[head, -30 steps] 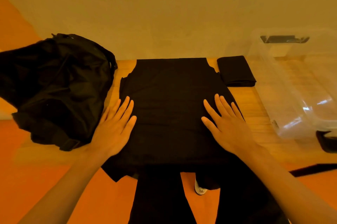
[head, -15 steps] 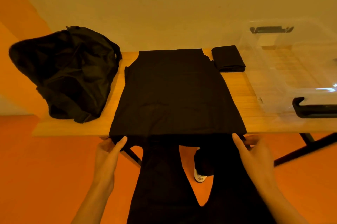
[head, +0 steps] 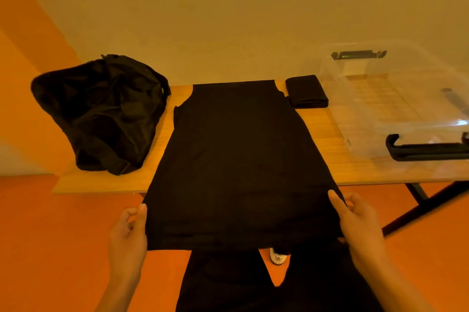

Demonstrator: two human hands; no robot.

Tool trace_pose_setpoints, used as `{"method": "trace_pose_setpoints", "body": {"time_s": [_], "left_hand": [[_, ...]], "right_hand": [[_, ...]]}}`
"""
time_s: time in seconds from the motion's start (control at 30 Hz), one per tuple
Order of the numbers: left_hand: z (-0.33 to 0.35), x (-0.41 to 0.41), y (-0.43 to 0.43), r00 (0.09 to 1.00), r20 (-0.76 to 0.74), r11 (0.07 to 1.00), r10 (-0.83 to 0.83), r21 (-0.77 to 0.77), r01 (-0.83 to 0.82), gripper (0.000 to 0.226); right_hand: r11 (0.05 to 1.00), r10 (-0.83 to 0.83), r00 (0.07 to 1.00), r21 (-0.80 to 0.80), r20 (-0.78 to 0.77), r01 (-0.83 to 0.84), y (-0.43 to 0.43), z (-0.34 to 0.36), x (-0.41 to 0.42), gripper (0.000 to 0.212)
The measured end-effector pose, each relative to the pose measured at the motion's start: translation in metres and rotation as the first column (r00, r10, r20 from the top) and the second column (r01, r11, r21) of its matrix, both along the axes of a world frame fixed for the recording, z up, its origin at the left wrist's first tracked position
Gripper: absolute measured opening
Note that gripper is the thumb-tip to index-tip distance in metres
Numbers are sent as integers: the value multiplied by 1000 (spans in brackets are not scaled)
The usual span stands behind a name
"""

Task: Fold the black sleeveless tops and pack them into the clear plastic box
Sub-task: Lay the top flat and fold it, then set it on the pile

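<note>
A black sleeveless top point(head: 236, 149) lies spread on the wooden table point(head: 363, 172), neck end at the far side, its hem end lifted off the near edge toward me. My left hand point(head: 128, 233) pinches the hem's left corner, thumb on top. My right hand point(head: 355, 223) pinches the right corner the same way. A folded black top point(head: 305, 91) sits at the far right of the spread one. The clear plastic box point(head: 396, 103) stands on the table's right end, with black handles on its near and far rims.
A black bag point(head: 101, 113) slumps on the table's left end. Black table legs point(head: 418, 200) slant down at the right. Below the table are the orange floor, my dark trousers and a white shoe point(head: 278, 258). A pale wall runs behind the table.
Both hands left the top's middle, moved to the near edge, took the hem corners and have now pulled the hem up and toward me. The view has drawn back.
</note>
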State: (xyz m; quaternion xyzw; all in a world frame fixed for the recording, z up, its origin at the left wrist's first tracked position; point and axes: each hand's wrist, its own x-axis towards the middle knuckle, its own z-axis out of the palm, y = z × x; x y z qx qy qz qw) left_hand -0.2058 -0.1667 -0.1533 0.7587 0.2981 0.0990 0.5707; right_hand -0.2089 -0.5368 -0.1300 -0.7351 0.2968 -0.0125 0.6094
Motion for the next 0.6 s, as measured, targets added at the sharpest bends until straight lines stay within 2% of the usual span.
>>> {"method": "trace_pose_setpoints", "body": {"time_s": [0.13,0.2,0.3,0.37,0.4,0.43,0.5,0.6], "left_hand": [[5,-10,6,1000,7,995,-24,96,24,30],[10,-13,12,999,-7,999,-45,6,45,36],[15,-13,21,989,-85,951,-122,-295,92,28],[16,-15,25,983,-98,943,-153,-312,116,21],[17,-16,25,989,-76,954,-126,-284,100,21],[20,-17,24,994,-36,960,-106,-263,93,22],[24,-22,24,991,41,965,-127,-227,133,15],[28,-26,28,971,60,946,-231,-221,239,8]], "right_hand": [[998,69,994,-9,-82,-70,-8,6,-9,27],[992,120,988,-26,-97,-123,-14,9,-15,28],[982,175,976,-53,-128,-183,-16,13,-20,22],[968,178,981,-165,-80,-189,-16,11,-23,43],[958,189,981,-214,-39,-193,-18,9,-25,48],[950,203,979,-237,-14,-201,-20,9,-28,44],[954,223,975,-204,0,-219,-21,11,-32,26],[972,232,973,43,2,-232,-24,14,-28,19]]}}
